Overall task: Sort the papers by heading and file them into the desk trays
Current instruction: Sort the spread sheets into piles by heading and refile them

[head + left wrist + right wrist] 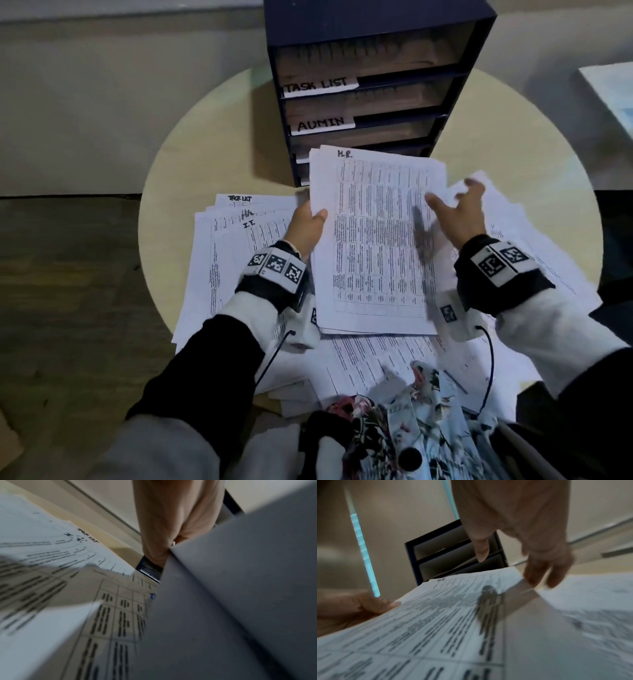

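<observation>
Papers, white printed sheets with ruled tables: a thin stack headed "H.R." (373,240) held up over the middle of the round pale-wood table (212,161), tilted, its top edge toward the dark blue desk tray unit (373,85). Gripped along its left edge by the left hand (306,224), thumb on the printed face, fingers curled underneath; from the left wrist view, seen as fingers (164,536) pinched round the edge of the stack's blank grey underside (240,601). Right hand (459,214) at the stack's right edge, fingers spread and slightly bent, blurred; no grip visible, fingertips (537,574) just at the top right corner of the sheet (453,615), whether touching or not, cannot tell.

Underneath, loose white sheets (233,260) spread across the near half of the table, several overlapping, reaching past the near edge. At the left, three fanned headings showing: "TASK LIST" (239,198), a partly hidden one beginning "H", and "I.T." (247,224). More sheets (520,233) fanned out toward the right edge, behind the right hand.

Tray unit standing at the far edge of the table, open fronts facing the near side, stacked compartments. White label "TASK LIST" (320,85) on one shelf, white label "ADMIN" (322,124) on the shelf below; lower labels hidden behind the raised stack.

Both wrists wrapped in black bands carrying white marker blocks (277,267), over white cuffs and dark sleeves. Floral-print fabric (404,428) at the near edge, in the lap.
</observation>
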A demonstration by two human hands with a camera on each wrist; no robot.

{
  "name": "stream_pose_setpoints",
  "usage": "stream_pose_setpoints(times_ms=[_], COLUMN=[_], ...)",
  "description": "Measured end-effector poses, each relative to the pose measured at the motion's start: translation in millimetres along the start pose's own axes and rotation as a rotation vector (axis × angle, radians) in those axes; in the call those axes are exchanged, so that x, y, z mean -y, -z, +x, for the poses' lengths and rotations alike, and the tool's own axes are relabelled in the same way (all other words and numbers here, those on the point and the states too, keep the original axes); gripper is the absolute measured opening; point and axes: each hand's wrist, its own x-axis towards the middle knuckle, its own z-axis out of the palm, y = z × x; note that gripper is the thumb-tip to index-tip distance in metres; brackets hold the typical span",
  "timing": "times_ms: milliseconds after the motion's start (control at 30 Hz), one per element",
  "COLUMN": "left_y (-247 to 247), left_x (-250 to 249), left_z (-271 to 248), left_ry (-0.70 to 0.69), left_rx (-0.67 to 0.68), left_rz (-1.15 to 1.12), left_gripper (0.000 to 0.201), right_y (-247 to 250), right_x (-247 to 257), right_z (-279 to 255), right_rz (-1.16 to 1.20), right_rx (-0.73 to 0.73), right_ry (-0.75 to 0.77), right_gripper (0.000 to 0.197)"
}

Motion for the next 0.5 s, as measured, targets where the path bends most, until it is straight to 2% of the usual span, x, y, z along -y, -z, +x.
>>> stream_pose_setpoints(times_ms=[67,100,167,267,433,500], left_y=[3.5,5.4,8.5,10.3,9.5,12.3], left_x=[0.9,-0.2,-2.8,-9.7,-37.1,-44.5], left_z=[11.2,15.1,24.5,40.7,55.3,66.3], left_ry=[0.039,0.053,0.074,0.112,0.126,0.11], left_rx=[0.005,0.008,0.009,-0.024,-0.061,-0.05], left_rz=[-0.035,-0.054,-0.087,-0.114,-0.089,-0.096], left_gripper=[0.037,0.038,0.04,0.039,0.039,0.042], right_y=[6.5,9.2,13.9,19.7,25.2,27.7], right_x=[-14.2,-20.5,-31.4,-31.5,-23.8,-28.2], right_z=[1.9,1.9,2.7,-0.9,-14.0,-13.4], right_rz=[0.113,0.154,0.264,0.422,0.45,0.458], right_rx=[0.123,0.136,0.116,0.132,0.347,0.44], right_ry=[-0.131,-0.155,-0.156,-0.134,-0.064,-0.094], right_gripper=[0.057,0.052,0.041,0.01,0.015,0.024])
